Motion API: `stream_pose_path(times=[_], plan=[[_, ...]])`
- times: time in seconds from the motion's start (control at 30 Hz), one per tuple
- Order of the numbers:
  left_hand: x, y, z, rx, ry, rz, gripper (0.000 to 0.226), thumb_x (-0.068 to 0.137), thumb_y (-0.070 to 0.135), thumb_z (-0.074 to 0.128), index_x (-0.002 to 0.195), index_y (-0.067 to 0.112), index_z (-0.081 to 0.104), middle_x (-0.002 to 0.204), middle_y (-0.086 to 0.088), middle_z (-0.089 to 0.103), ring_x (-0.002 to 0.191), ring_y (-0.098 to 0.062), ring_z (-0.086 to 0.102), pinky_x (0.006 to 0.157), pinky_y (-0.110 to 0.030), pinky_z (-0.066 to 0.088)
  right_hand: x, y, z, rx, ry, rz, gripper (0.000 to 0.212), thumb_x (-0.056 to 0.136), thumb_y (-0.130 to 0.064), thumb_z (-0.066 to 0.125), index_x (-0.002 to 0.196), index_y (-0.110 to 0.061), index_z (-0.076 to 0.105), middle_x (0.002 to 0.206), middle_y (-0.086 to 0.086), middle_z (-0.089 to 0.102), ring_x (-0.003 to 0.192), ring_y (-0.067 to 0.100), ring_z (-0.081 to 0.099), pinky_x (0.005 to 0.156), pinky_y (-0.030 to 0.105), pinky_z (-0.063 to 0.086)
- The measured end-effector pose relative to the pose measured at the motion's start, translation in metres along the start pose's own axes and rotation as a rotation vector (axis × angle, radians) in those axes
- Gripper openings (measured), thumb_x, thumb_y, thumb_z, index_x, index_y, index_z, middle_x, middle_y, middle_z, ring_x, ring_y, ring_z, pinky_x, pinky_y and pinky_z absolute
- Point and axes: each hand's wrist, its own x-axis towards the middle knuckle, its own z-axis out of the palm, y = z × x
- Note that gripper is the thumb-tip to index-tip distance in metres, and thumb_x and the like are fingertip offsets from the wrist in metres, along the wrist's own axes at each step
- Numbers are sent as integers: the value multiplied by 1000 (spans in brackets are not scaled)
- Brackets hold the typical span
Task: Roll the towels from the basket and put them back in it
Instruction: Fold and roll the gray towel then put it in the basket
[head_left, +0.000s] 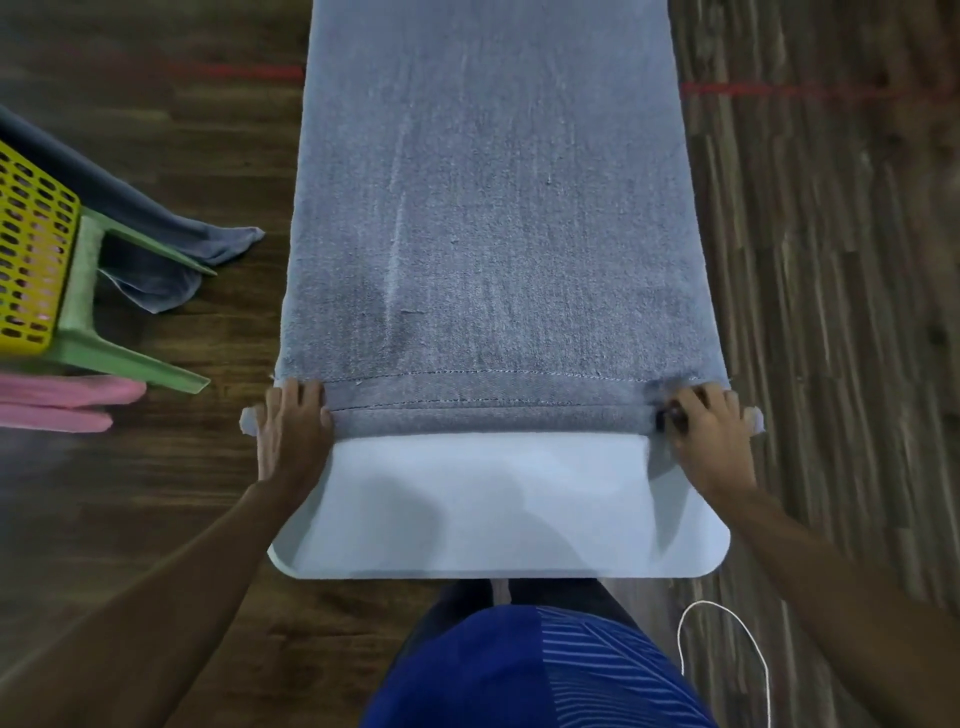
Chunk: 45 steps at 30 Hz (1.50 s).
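A long blue-grey towel (493, 208) lies flat along a narrow white table (493, 509), running away from me. Its near hemmed end is turned over into a small first roll. My left hand (291, 431) grips the left end of that roll, fingers curled over the top. At the right end my right hand (711, 436) does the same, its fingers bent round the fold. The yellow perforated basket (31, 249) shows at the left edge, standing on a green plastic stool (104, 332).
Another blue-grey towel (156, 244) hangs from the basket side down to the wooden floor. Pink cloth (62, 400) lies at the left edge below the stool. A white cord (727, 639) loops by my right side. Red tape lines cross the floor at the far end.
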Motion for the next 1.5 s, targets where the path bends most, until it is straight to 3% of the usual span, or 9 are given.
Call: stream_pose_path(times=[0.1,0.27,0.37,0.57,0.77,0.9,1.03,1.23,1.5], plan=[[-9,1,7,-229,65,-57,4,90,-1,55,92,1,51,83,-21,55,69,-40,56,57,-47,44,-11,-9,6,122,12,-53,22,78,9,58,96,-2,65,94,17,56,87,39,51,77,51,46],[-36,-6,21,-175,119,148,26,86,5,43,103,-3,61,98,-18,60,91,-36,55,84,-48,48,-26,-15,10,61,0,-143,39,73,5,70,110,3,59,112,20,59,102,32,46,94,43,38],[-38,-8,20,-103,111,179,30,87,6,48,112,-3,63,109,-17,63,102,-35,56,90,-49,49,-24,-5,14,-7,-28,-143,31,85,-6,56,116,-2,58,118,17,58,103,37,51,94,46,41],[-17,-11,5,-100,79,192,15,83,5,57,93,2,68,84,-12,66,79,-36,60,77,-46,42,-4,-12,-5,-19,-130,-65,34,80,-29,45,100,-13,68,91,8,67,87,35,59,73,45,45],[-21,-22,-2,-38,-112,239,31,86,26,34,88,12,61,84,-4,62,86,-31,55,88,-48,35,-1,-10,-10,-30,-206,-27,40,79,-37,37,80,-13,68,84,10,67,90,34,57,80,45,37],[-19,-12,-2,22,-61,158,26,87,25,38,93,10,58,91,-10,54,89,-32,46,82,-49,34,-4,-11,1,-17,-89,4,17,79,-11,69,95,-6,65,106,16,54,98,36,46,84,49,35],[-16,0,0,-32,61,101,9,85,3,54,93,7,56,88,-14,51,84,-33,46,76,-52,42,-6,-12,5,72,5,-75,24,73,13,66,90,-3,60,90,16,53,82,36,48,76,44,36],[-34,-4,7,-64,26,242,36,75,2,49,108,-1,60,100,-15,58,90,-34,53,83,-47,48,-25,-14,14,-1,-55,-161,43,69,2,70,110,1,59,116,19,58,101,40,53,94,48,41],[-20,-1,-3,44,11,217,14,85,10,55,93,9,67,89,-9,66,85,-35,57,77,-47,40,-4,-7,0,47,-170,-121,21,80,-11,66,101,-7,68,97,12,65,93,38,58,78,51,48]])
